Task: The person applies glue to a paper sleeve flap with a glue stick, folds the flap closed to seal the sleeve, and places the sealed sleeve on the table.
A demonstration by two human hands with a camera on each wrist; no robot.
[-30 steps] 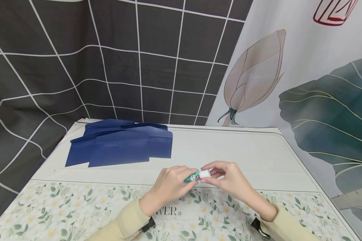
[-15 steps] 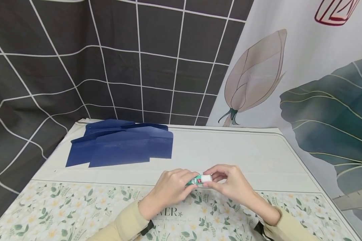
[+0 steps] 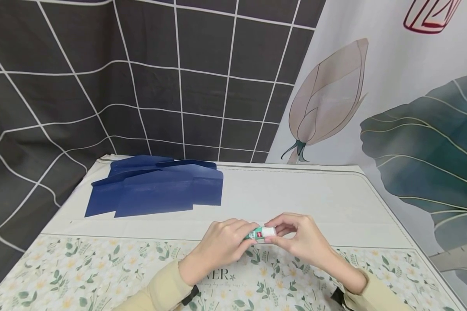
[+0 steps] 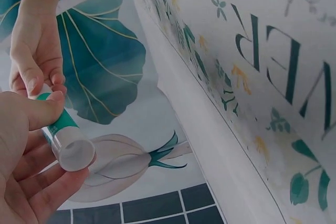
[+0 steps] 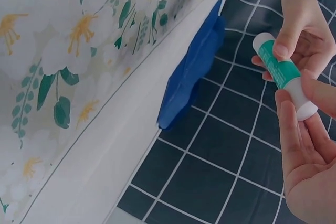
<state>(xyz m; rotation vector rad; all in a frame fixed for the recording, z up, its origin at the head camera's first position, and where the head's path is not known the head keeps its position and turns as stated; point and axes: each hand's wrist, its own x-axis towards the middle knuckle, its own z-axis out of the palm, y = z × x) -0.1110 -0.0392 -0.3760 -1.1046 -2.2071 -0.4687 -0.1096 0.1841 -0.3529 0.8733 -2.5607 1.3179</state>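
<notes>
Green-and-white glue stick [image 3: 261,233] lies level, capped, held above the table.

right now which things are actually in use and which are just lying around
In use:
- glue stick, held between both hands above the table
- left hand, gripping its green body
- right hand, pinching its white cap end

Lying about:
- dark blue envelopes, stacked at the far left of the table
- floral tablecloth

Bright, even, nearly shadowless light — head view sharp, edges slightly bowed — wrist views soft up close.
</notes>
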